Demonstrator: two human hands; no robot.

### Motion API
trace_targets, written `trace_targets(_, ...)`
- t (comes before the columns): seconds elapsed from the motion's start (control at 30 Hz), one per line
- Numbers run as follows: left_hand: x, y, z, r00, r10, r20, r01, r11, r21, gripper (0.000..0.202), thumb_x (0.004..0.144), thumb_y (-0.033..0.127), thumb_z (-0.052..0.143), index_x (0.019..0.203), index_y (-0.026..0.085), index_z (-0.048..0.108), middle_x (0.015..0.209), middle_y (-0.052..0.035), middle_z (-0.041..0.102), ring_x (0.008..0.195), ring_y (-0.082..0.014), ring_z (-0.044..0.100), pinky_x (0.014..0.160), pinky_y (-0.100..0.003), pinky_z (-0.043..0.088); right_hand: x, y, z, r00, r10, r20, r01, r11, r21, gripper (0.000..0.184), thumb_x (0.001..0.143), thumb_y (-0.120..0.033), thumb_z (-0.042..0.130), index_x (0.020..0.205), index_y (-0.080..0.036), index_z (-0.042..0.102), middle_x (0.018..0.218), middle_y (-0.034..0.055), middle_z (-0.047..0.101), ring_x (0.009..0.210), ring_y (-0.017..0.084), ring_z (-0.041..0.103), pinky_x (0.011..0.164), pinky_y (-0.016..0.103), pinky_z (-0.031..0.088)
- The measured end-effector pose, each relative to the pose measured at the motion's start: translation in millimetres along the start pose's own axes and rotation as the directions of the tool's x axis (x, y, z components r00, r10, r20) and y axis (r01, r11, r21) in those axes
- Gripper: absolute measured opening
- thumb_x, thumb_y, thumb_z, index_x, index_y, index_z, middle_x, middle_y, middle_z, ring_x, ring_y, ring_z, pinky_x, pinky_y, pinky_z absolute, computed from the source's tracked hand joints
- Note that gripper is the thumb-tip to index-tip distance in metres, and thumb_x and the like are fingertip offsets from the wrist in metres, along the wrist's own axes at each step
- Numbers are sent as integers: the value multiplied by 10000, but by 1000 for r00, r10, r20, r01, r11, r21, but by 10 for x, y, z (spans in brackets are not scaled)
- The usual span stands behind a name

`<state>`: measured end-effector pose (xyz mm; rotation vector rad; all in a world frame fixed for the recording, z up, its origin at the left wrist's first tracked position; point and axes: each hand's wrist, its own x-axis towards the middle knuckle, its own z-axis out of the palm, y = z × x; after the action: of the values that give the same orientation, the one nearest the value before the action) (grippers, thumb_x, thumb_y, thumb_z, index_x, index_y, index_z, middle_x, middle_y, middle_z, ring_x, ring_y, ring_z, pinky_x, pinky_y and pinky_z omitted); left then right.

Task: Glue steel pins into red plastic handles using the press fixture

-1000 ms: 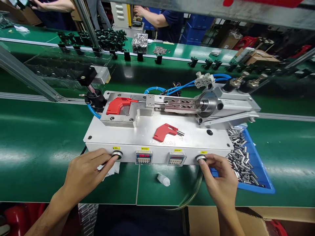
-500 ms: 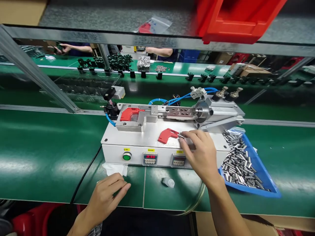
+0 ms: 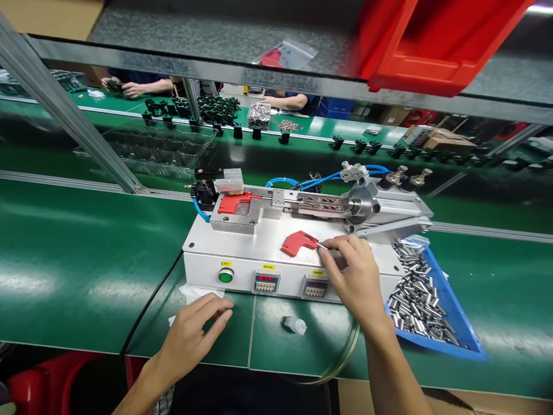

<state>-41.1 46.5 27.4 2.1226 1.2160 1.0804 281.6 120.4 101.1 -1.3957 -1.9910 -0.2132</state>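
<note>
Right hand (image 3: 356, 279) closes thumb and fingers on the pins (image 3: 322, 246) of the near red part (image 3: 298, 243), which lies on the machine (image 3: 259, 245); left hand (image 3: 194, 328) is empty, fingers loosely curled, at the near left. The far red part (image 3: 233, 203) sits in the fixture (image 3: 235, 223) under the clamp (image 3: 228, 181); the near red part already carries pins; whether the far red part is finished cannot be told; loose stock (image 3: 425, 300) fills the right tray (image 3: 470, 346).

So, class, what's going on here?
A person's right hand pinches a silvery metal pin protruding from a red, pistol-shaped plastic part lying on a pale metal machine. The left hand, seemingly holding nothing, is before the machine near a round green button. A similar red part sits in the machine's silvery metal fixture.
</note>
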Motion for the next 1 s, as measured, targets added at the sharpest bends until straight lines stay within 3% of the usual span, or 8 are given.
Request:
trace_targets(0.13, -68, 25, 21, 999, -35, 2, 35, 998, -57, 146, 1046, 174, 575, 1054, 236, 707, 845, -7, 714, 708, -142, 672, 647, -244, 537, -63, -128, -26, 999, 13, -47, -11, 998, 62, 55, 1040, -235, 602, 996, -220, 631, 937, 60, 677, 853, 230, 617, 745, 373, 476)
trace_targets(0.27, -173, 61, 32, 975, -208, 76, 219, 957, -188, 144, 1060, 264, 599, 1067, 245, 742, 883, -21, 735, 764, -156, 692, 711, -256, 574, -283, -433, -132, 994, 60, -92, -41, 978, 204, 99, 1013, -138, 633, 1058, -226, 630, 966, 61, 661, 901, 216, 652, 767, 355, 518)
trace_targets(0.37, -221, 132, 63, 947, -268, 176, 319, 835, -448, 293, 1066, 463, 615, 1248, 268, 738, 980, -47, 754, 767, -158, 697, 723, -264, 593, -477, -665, -166, 998, 57, -7, -52, 945, 324, 144, 1006, -97, 637, 1078, -221, 630, 968, 63, 656, 894, 205, 657, 766, 350, 537)
trace_targets(0.47, -212, 227, 104, 945, -202, 256, 324, 674, -664, 524, 1052, 633, 551, 1401, 261, 674, 954, -59, 748, 746, -168, 689, 713, -279, 590, -627, -812, -133, 996, -1, 92, -36, 918, 395, 162, 1005, -79, 633, 1096, -213, 621, 972, 73, 658, 897, 208, 660, 752, 354, 553)
trace_targets(0.53, -190, 278, 133, 939, -203, 278, 340, 670, -660, 480, 1056, 596, 576, 1333, 226, 707, 903, -53, 738, 753, -168, 676, 732, -273, 574, -692, -854, -101, 991, -44, 127, -14, 908, 419, 171, 1006, -74, 632, 1112, -208, 620, 959, 75, 663, 888, 208, 656, 734, 354, 555)
trace_targets(0.67, -157, 323, 185, 910, -304, 283, 411, 756, -509, 242, 1052, 401, 663, 1090, 185, 765, 905, -41, 732, 787, -143, 650, 758, -223, 533, -775, -852, -61, 985, -70, 157, -6, 900, 436, 163, 1007, -77, 649, 1127, -185, 631, 968, 85, 674, 891, 197, 647, 732, 341, 560)
trace_targets(1.0, -152, 343, 187, 888, -355, 291, 459, 701, -546, 246, 1028, 409, 691, 1032, 177, 775, 845, -26, 717, 742, -125, 628, 715, -193, 518, -878, -793, 28, 991, -6, 135, -60, 873, 484, 210, 985, -90, 694, 1167, -192, 665, 995, 84, 692, 898, 198, 688, 747, 343, 593)
